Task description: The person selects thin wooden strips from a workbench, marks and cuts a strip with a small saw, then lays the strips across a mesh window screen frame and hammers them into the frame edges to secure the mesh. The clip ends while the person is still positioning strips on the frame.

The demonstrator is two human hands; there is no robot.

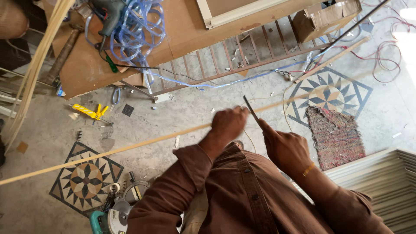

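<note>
From the head view I see my left hand [227,123] wrapped around a long thin strip [130,147], fist closed on it, and my right hand [286,149] pinching a flat dark blade [251,108] whose tip meets the strip just beside the left knuckles. The strip is held in the air above the floor [195,108], not resting on the counter [182,30]. Its long axis runs from lower left to upper right across the frame, the far end pointing toward the patterned tile [327,93] and the rug [336,136]. To do this well, I judge the left grip should stay close to the blade so the strip does not flex, with the blade kept at a shallow angle along the length.
</note>
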